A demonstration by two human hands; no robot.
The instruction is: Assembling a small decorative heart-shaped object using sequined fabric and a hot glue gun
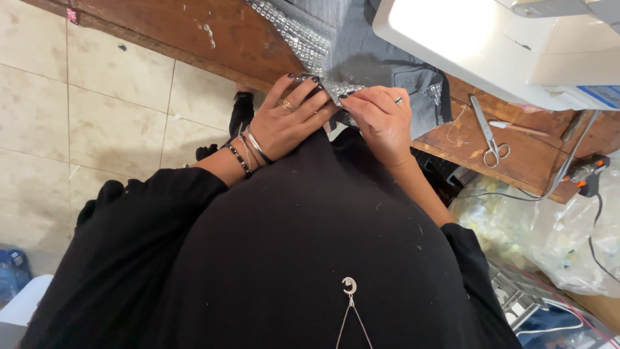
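At the wooden desk's (213, 39) near edge, your left hand (287, 123) is pressing flat, fingers spread, on the studded trim (303, 39); your right hand (381, 119) is pinching the grey cloth (361, 52).

Both forearms reach forward, hands side by side. Left hand (287, 119) lies flat, fingers spread; right hand (381, 119) is curled, fingertips pinched together.

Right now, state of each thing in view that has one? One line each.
left hand: flat, pressing the studded trim
right hand: pinching the trim edge, a thin metal piece between its fingers
studded trim: lying along the grey fabric
grey fabric: spread under the sewing machine
scissors: closed, flat on the wooden table
sewing machine: needle hidden
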